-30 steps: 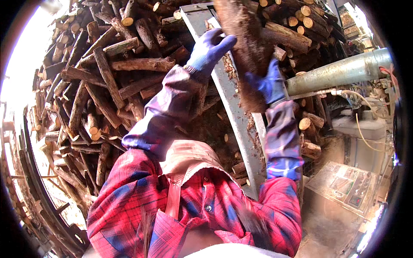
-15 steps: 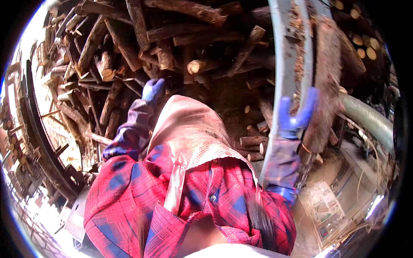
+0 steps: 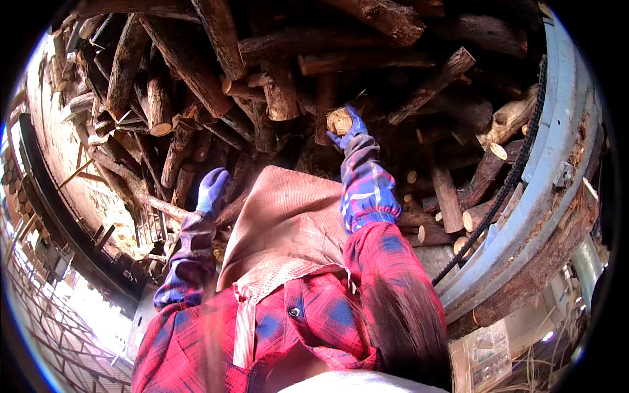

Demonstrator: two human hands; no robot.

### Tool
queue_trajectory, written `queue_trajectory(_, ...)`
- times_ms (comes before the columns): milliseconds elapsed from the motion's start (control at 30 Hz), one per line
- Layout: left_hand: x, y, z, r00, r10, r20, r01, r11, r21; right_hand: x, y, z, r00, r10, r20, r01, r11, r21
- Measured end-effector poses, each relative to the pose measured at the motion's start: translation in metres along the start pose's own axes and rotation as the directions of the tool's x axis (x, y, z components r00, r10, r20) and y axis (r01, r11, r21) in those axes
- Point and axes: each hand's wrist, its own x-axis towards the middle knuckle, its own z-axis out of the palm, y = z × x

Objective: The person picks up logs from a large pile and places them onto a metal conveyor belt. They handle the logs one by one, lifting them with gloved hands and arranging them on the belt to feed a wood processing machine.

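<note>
My right hand (image 3: 350, 126), in a blue-purple glove, reaches forward into the wood pile. Its thumb and fingers curve around the pale cut end of a log (image 3: 339, 122) that points toward me. My left hand (image 3: 212, 188), gloved alike, is lower and to the left, with its fingers stretched out and nothing visible in it. Close beside it lies a log (image 3: 232, 211), partly covered by my apron (image 3: 288, 203). Dark bark-covered logs (image 3: 282, 95) lie just beyond both hands.
A curved blue metal rail (image 3: 557, 157) runs along the right, with a black chain (image 3: 524, 157) on its inner side and a long log (image 3: 544, 262) on its outer side. Slanting logs (image 3: 432, 85) crowd the far side. A dark beam (image 3: 62, 206) curves along the left.
My right hand has left the long log beside the rail and come inward to a log end in the pile. The view has shifted, so the rail now appears farther right.
</note>
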Motion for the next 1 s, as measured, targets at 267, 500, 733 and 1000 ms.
queue_trajectory(267, -0.026, 0.041, 0.145, 0.871, -0.023, 0.491, 0.054, 0.997, -0.05, -0.202, 0.013, -0.127, 0.964, 0.196, 0.178, -0.141, 0.949, -0.281)
queue_trajectory(500, -0.106, -0.024, 0.314, 0.717, 0.413, 0.561, -0.329, 0.911, -0.25, -0.461, 0.026, -0.126, 0.901, -0.08, 0.427, 0.244, 0.906, -0.345)
queue_trajectory(733, -0.237, 0.128, 0.359, 0.62, 0.615, 0.487, -0.173, 0.713, -0.68, -0.521, -0.048, -0.131, 0.708, -0.283, 0.648, 0.445, 0.89, -0.097)
queue_trajectory(1000, -0.376, 0.302, 0.382, 0.199, 0.934, 0.297, -0.65, 0.353, -0.673, -0.607, -0.186, -0.081, 0.43, -0.6, 0.674, 0.887, 0.42, -0.192)
